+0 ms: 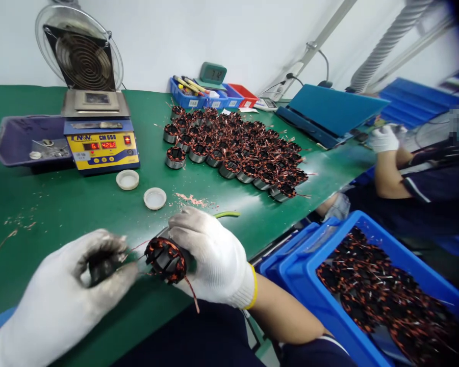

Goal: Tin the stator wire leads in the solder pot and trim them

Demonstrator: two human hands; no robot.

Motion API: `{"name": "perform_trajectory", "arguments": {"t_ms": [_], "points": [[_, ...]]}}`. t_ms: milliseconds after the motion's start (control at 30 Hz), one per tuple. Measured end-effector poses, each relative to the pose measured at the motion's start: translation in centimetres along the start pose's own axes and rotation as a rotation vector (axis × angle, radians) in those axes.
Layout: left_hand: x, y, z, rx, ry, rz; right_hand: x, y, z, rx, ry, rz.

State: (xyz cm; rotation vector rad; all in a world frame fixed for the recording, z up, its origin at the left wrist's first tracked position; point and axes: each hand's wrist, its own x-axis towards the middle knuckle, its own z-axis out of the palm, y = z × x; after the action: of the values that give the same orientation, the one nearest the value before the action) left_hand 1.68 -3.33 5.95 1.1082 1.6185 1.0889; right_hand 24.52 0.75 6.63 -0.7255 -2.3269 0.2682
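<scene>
My right hand (210, 255), in a white knitted glove with a yellow cuff edge, is closed around a motor stator (167, 260) with copper windings and black insulation. Its wound face points toward my left hand, and a reddish lead hangs from its lower edge. My left hand (82, 280), gloved too, is curled with thumb and fingertips beside the stator. A thin wire lead (139, 246) runs from the stator to those fingertips. Something dark shows inside the curled fingers; I cannot tell what it is. A yellow-green strip (227, 214) lies just beyond my right hand.
Rows of stators (233, 142) stand on the green table (80, 204). A yellow-blue solder pot unit (103, 148) with a fan sits at back left, near two white dishes (155, 199). Blue crate (309, 275) of stators at right; a co-worker's gloved hand (384, 138) is beyond.
</scene>
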Motion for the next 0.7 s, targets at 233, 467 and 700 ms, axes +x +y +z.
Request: {"name": "perform_trajectory", "arguments": {"t_ms": [233,467,700], "points": [[-0.1,-0.1,1.0,-0.111,-0.16,-0.138,0.2,0.0,0.5,-0.012,0.027,-0.017],[1.3,-0.4,1.8,-0.298,-0.017,-0.196,1.5,0.9,-1.4,0.005,-0.077,0.342],[4.0,-3.4,1.0,-0.218,0.055,-0.149,6.4,6.1,-2.0,-0.25,-0.327,0.501]]}}
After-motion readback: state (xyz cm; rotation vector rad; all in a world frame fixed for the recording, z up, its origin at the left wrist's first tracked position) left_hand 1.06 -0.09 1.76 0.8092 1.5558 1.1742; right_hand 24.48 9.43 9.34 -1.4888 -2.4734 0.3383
